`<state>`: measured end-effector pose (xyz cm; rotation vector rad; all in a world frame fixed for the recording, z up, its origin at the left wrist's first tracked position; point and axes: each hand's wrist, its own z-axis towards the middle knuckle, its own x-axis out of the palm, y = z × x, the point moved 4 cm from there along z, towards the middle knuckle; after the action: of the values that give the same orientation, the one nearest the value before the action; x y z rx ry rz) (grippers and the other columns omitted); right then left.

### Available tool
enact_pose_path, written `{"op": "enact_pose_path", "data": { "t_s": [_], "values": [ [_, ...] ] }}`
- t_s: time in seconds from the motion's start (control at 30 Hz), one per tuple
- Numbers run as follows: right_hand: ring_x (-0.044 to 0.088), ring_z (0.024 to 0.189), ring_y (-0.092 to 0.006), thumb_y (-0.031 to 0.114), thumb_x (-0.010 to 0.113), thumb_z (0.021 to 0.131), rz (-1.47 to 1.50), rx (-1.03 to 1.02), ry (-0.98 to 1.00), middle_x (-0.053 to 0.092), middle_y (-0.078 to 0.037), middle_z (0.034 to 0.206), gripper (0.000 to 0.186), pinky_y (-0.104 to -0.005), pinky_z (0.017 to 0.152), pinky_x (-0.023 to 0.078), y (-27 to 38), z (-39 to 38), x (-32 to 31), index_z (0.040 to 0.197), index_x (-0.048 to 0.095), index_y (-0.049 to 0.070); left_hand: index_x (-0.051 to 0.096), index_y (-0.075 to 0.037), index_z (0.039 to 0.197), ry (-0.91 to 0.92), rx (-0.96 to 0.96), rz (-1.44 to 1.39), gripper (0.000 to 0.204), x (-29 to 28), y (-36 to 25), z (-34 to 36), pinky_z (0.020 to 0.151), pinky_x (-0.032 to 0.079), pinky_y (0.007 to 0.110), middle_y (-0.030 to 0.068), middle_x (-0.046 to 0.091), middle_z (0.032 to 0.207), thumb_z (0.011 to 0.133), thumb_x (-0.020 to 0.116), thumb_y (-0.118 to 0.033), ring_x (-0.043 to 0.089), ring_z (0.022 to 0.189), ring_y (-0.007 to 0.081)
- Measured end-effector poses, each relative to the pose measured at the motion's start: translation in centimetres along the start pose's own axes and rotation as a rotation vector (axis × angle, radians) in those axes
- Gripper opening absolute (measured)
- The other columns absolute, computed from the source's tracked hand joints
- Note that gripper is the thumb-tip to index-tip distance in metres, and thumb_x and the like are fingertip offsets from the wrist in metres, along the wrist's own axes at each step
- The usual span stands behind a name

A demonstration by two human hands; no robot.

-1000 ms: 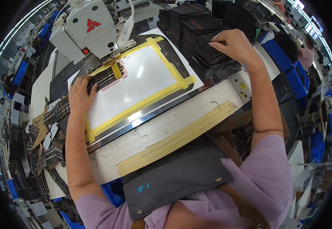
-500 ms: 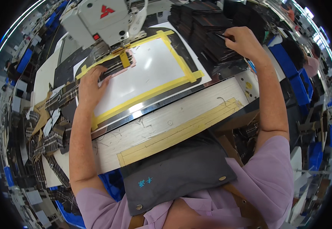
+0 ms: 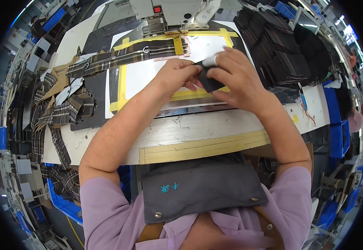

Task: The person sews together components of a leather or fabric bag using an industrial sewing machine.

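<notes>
Above the white work plate [image 3: 139,83] edged with yellow tape, my two hands meet at a small black fabric piece [image 3: 212,84]. My left hand [image 3: 174,78] is closed, pinching its left edge. From the right, my right hand [image 3: 240,79] grips the same piece with curled fingers. A whitish blur by the right fingertips is too smeared to make out. Just beyond the hands, a plaid strap [image 3: 123,56] with a metal ring [image 3: 146,49] lies across the plate. Its right end sits beneath a yellow clamp [image 3: 177,45] of the sewing machine [image 3: 169,12].
Stacked dark fabric pieces [image 3: 287,54] stand at the right of the table. Several more plaid straps [image 3: 60,112] lie heaped at the left with brown and white scraps. A strip of tan tape [image 3: 202,148] runs along the near edge. Blue bins [image 3: 335,125] stand beyond the right side.
My right hand has come from the dark stack to the middle with a black piece. My left hand has left the plaid strap and joined it. The view has shifted.
</notes>
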<state>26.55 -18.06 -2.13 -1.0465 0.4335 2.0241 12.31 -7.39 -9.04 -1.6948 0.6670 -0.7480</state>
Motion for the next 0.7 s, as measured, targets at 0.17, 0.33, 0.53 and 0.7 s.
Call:
{"op": "enact_pose_path", "data": {
  "t_s": [0.17, 0.33, 0.53, 0.7],
  "values": [
    [0.057, 0.103, -0.0316, 0.015, 0.078, 0.071, 0.361, 0.197, 0.218, 0.060, -0.011, 0.109, 0.051, -0.0452, 0.094, 0.046, -4.5, -0.2, 4.4, 0.121, 0.066, 0.012, 0.066, -0.004, 0.087, 0.049, -0.014, 0.158, 0.024, -3.9, 0.0, 1.6, 0.057, 0.052, 0.025, 0.0057, 0.069, 0.075, 0.100, 0.061, -0.025, 0.066, 0.064, 0.0122],
    [0.055, 0.104, -0.0270, 0.012, 0.073, 0.079, 0.053, 0.104, 0.211, 0.062, -0.003, 0.109, 0.050, -0.0406, 0.093, 0.047, -8.9, 0.9, 7.7, 0.128, 0.067, 0.024, 0.065, -0.001, 0.098, -0.363, 0.759, 1.187, 0.023, -6.3, -2.9, 2.3, 0.090, 0.051, 0.041, 0.0111, 0.068, 0.110, 0.089, 0.070, -0.021, 0.064, 0.101, 0.0320],
    [0.055, 0.110, -0.0268, 0.006, 0.072, 0.076, 0.008, 0.120, 0.239, 0.063, 0.000, 0.106, 0.054, -0.0399, 0.097, 0.045, -11.9, 2.2, 10.5, 0.126, 0.069, 0.026, 0.064, -0.002, 0.113, -0.252, 0.505, 1.186, 0.035, -7.3, -1.5, 2.7, 0.099, 0.049, 0.041, 0.0144, 0.064, 0.120, 0.089, 0.070, -0.027, 0.062, 0.113, 0.0324],
    [0.055, 0.113, -0.0251, 0.007, 0.073, 0.076, -0.051, 0.071, 0.217, 0.066, 0.002, 0.111, 0.051, -0.0402, 0.096, 0.044, -12.5, 2.5, 11.1, 0.123, 0.071, 0.027, 0.065, -0.006, 0.120, -0.278, 0.541, 1.268, 0.040, -6.7, -1.8, 2.4, 0.101, 0.049, 0.042, 0.0138, 0.061, 0.125, 0.090, 0.069, -0.033, 0.059, 0.119, 0.0313]
  ]
}}
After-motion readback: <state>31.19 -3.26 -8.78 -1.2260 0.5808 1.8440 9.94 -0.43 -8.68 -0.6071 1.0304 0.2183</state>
